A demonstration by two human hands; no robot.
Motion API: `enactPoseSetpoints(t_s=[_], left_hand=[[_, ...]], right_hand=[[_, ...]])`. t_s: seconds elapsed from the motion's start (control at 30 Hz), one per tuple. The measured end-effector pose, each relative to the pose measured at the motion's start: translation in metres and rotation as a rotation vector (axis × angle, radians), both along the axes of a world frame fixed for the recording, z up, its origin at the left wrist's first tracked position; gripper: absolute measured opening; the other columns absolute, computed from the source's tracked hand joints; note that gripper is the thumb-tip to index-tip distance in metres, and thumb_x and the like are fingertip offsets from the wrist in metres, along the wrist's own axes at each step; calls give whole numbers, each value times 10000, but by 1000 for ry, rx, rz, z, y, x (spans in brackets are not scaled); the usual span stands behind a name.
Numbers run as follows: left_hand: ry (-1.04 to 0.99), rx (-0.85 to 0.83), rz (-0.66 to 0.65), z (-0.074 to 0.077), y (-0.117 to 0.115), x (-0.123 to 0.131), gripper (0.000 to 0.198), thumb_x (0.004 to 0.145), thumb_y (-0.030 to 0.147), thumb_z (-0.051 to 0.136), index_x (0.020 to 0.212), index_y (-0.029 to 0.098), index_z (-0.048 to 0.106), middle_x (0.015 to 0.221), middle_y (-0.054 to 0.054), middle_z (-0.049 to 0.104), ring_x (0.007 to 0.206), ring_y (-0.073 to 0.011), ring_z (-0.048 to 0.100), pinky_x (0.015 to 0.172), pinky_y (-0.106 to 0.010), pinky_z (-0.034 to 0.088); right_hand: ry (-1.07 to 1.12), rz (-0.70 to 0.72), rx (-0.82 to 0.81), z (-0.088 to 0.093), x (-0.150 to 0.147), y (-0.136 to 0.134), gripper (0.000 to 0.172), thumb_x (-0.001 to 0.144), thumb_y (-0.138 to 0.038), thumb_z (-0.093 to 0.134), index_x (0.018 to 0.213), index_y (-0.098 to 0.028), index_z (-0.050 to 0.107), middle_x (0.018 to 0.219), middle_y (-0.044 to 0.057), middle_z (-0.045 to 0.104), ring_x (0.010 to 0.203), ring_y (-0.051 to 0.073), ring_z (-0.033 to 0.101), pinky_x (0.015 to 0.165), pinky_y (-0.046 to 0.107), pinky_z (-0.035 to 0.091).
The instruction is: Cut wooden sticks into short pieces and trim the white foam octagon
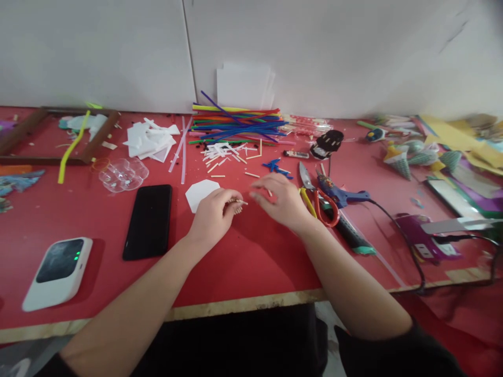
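My left hand [215, 210] is closed, thumb and fingers pinching a small bundle of short wooden sticks [238, 204], partly hidden by the fingers. One stick juts out toward the right. Just across from it, my right hand [282, 203] hovers over the red table with thumb and fingers curved and apart. A short pale stick [270, 193] shows in the gap of that hand; whether it lies on the table or touches a finger I cannot tell. Partly behind my left hand lies a white many-sided paper piece [199, 194].
Cut sticks [220, 152], blue pieces [276, 167] and colourful pipe cleaners [236, 123] lie beyond my hands. On the right are red-and-yellow-handled scissors [328, 209] and a blue glue gun [343, 196] with a cord. A black phone [148, 222] and white device [58, 272] lie left.
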State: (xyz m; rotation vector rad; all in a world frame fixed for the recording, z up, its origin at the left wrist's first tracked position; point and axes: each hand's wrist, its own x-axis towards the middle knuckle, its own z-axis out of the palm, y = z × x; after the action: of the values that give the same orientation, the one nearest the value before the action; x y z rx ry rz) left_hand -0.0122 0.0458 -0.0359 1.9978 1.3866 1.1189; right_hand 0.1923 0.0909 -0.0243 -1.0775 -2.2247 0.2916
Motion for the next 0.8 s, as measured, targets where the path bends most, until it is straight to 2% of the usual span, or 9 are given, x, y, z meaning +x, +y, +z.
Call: enactPoseSetpoints(t_s=[0.07, 0.1, 0.23, 0.53, 0.6, 0.7, 0.8], left_hand=[[15, 6, 8, 0, 0, 0, 118, 901, 107, 603, 934, 206, 658, 878, -25, 706, 788, -155, 678, 710, -264, 554], [23, 10, 11, 0, 0, 0, 114, 900, 112, 606, 933, 208, 658, 886, -28, 711, 812, -164, 678, 726, -275, 557], [11, 3, 6, 1, 0, 0, 88, 907, 138, 610, 923, 213, 653, 887, -30, 718, 807, -172, 678, 745, -298, 564], [18, -30, 18, -1, 1, 1, 74, 901, 140, 634, 930, 204, 659, 907, -37, 727, 833, -181, 688, 754, -301, 560], [1, -44, 31, -2, 1, 1, 84, 898, 125, 630, 929, 198, 658, 898, -35, 721, 791, -169, 685, 743, -298, 561], [-19, -64, 56, -2, 2, 0, 92, 893, 108, 625, 913, 192, 656, 883, -32, 713, 767, -160, 677, 737, -297, 561], [-4, -62, 57, -2, 2, -2, 85, 895, 114, 625, 903, 194, 653, 888, -34, 711, 807, -172, 674, 751, -307, 558]], right_hand=[[-3, 203, -57, 1, -2, -3, 104, 917, -255, 633, 981, -216, 706, 959, 70, 732, 952, 229, 645, 890, 394, 513], [-10, 247, -80, 1, -3, -4, 89, 917, -222, 622, 961, -217, 699, 943, 63, 735, 931, 221, 644, 864, 383, 515], [3, 226, -100, -2, -4, -4, 122, 898, -128, 588, 931, -203, 679, 901, 60, 732, 875, 203, 645, 807, 356, 511], [-21, 247, -127, -5, -6, -6, 120, 903, -145, 582, 957, -195, 677, 908, 66, 730, 891, 203, 644, 816, 341, 500], [-25, 202, -112, -4, -4, -3, 115, 916, -162, 570, 945, -190, 678, 904, 74, 727, 885, 205, 647, 812, 341, 498], [-39, 25, -107, 3, 3, 10, 101, 917, -204, 579, 913, -190, 679, 892, 71, 731, 814, 193, 648, 747, 315, 483], [-213, -136, -115, 15, 9, 32, 128, 905, -206, 563, 923, -177, 687, 855, 60, 730, 732, 171, 638, 668, 278, 446]])
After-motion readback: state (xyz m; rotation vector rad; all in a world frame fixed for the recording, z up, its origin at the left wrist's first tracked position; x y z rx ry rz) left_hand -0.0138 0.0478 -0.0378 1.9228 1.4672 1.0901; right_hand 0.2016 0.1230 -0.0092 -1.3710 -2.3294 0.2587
